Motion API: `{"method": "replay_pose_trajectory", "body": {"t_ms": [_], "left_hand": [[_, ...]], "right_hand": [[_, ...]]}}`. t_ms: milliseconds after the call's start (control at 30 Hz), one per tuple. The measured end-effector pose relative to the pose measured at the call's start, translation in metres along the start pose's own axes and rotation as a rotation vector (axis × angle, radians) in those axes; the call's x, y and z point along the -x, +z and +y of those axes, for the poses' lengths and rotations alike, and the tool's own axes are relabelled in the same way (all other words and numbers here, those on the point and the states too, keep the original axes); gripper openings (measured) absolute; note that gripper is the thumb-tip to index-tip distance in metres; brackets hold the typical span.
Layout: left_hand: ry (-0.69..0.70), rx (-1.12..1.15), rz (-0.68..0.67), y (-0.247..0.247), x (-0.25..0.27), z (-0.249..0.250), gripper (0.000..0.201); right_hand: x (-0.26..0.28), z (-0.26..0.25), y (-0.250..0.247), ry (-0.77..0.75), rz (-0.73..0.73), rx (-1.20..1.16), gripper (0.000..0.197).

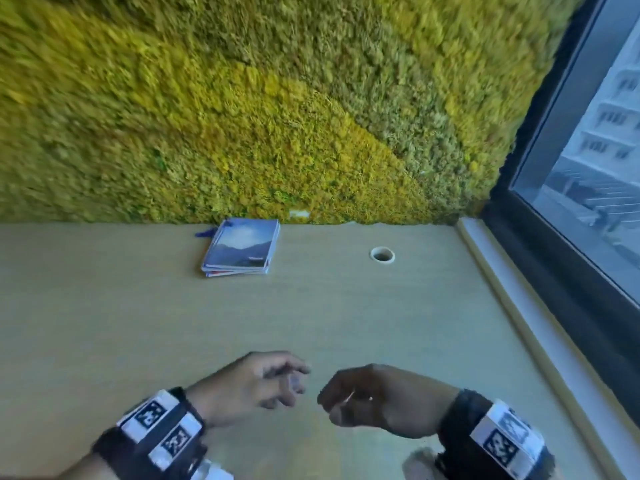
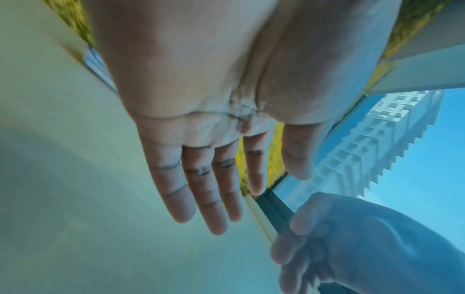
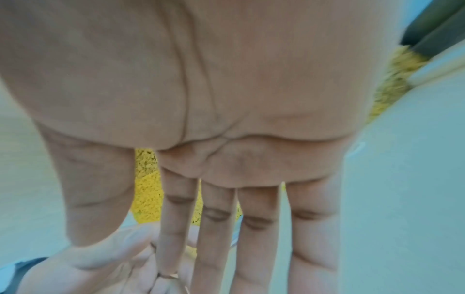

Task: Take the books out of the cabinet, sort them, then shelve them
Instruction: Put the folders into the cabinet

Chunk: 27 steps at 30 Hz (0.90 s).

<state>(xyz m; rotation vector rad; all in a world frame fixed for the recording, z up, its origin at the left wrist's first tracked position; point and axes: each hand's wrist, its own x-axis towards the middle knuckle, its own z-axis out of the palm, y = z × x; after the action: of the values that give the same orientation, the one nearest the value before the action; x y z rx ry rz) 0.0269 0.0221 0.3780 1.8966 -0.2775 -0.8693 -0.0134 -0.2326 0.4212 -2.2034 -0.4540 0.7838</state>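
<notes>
A small stack of thin books [image 1: 240,247], the top cover a blue mountain picture, lies flat at the back of the light wooden desk [image 1: 138,323], against the moss wall. Its edge shows in the left wrist view as the books [image 2: 96,65]. Both hands hover low over the desk's near part, far from the stack and close to each other. My left hand [image 1: 291,381] holds nothing; in its wrist view my left hand [image 2: 214,189] has straight fingers. My right hand [image 1: 330,401] is also empty, and the right hand [image 3: 239,228] shows straight fingers. No cabinet is in view.
A green and yellow moss wall [image 1: 242,116] backs the desk. A round cable hole [image 1: 382,255] sits right of the books. On the right, a pale ledge [image 1: 519,306] and a dark-framed window [image 1: 588,168] run along the desk.
</notes>
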Motion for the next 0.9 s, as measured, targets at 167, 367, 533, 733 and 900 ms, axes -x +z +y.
{"method": "replay_pose_trajectory", "body": {"t_ms": [167,367,533,733,900], "left_hand": [[-0.112,0.192,0.367,-0.125,-0.035,0.013,0.031],[-0.149,-0.043,0.607,-0.25,-0.111,-0.024,0.027],[-0.139,-0.167,0.674,-0.305,-0.169,-0.035,0.054],[-0.189,0.105,0.603,-0.316,-0.198,-0.057,0.042],[-0.234,0.441,0.31,-0.275,-0.165,-0.049,0.026]], "right_hand": [[-0.123,-0.025,-0.048,0.02,0.114,-0.155,0.028],[-0.26,-0.012,-0.072,0.209,0.417,-0.401,0.059],[-0.331,-0.013,-0.072,0.187,0.607,-0.533,0.072],[-0.349,-0.015,-0.055,0.174,0.627,-0.481,0.05],[-0.311,-0.006,-0.043,0.273,0.629,-0.743,0.083]]}}
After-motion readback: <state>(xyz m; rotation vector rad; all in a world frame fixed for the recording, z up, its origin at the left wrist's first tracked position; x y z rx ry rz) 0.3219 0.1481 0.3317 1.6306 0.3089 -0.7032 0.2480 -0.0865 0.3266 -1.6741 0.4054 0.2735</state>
